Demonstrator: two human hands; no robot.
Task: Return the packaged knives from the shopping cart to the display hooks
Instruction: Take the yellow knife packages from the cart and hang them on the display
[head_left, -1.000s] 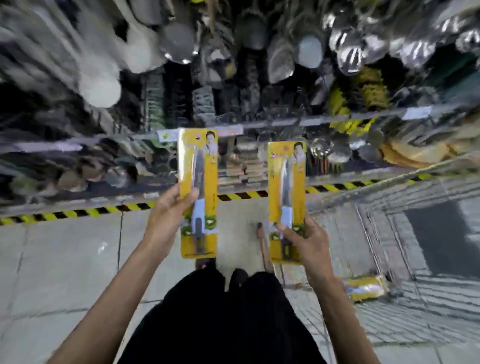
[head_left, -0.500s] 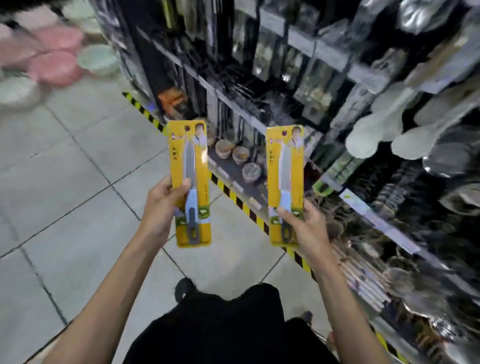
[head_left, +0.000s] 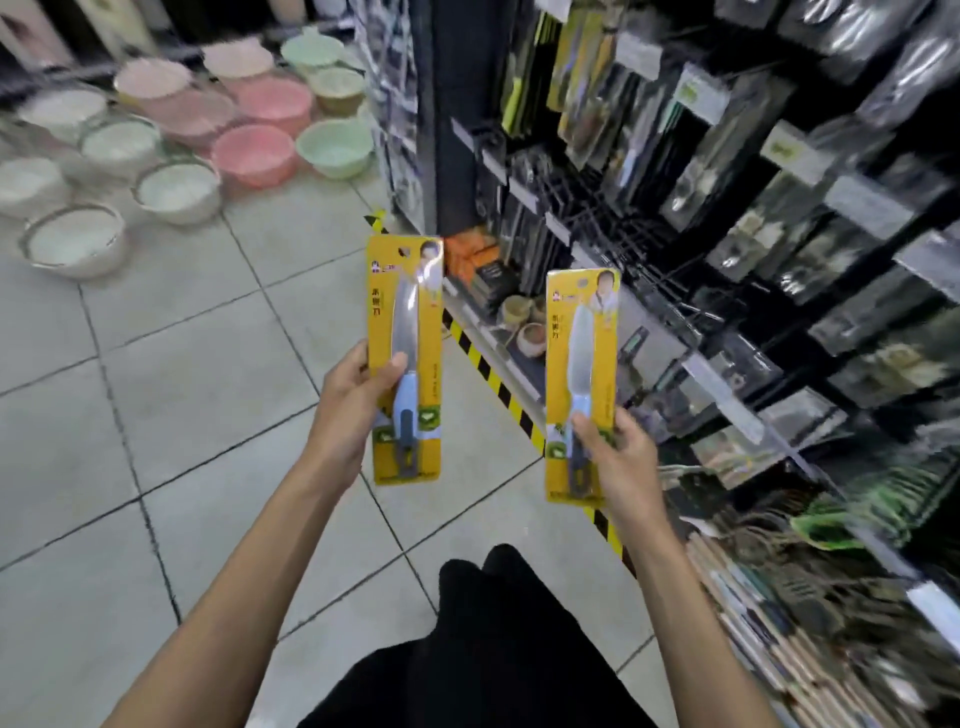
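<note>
I hold two packaged knives upright in front of me, each a yellow card with a blue-handled knife under clear plastic. My left hand (head_left: 349, 410) grips the left packaged knife (head_left: 406, 312) at its lower left edge, thumb across the blade. My right hand (head_left: 621, 457) grips the right packaged knife (head_left: 582, 332) at its lower right corner. Both packs hang over the tiled floor, apart from the display hooks (head_left: 623, 223), which jut out bare from the dark rack to the right. The shopping cart is out of view.
The rack (head_left: 779, 218) fills the right side with hanging packaged utensils and a low shelf of small bowls (head_left: 524, 322). Yellow-black tape (head_left: 498, 384) marks its base. Pink, green and white basins (head_left: 249, 150) sit on the floor at the far left.
My view has swung left along the aisle, so the rack now runs down the right side and the basins show. Both hands still hold the packs upright; the cart has left the view.
</note>
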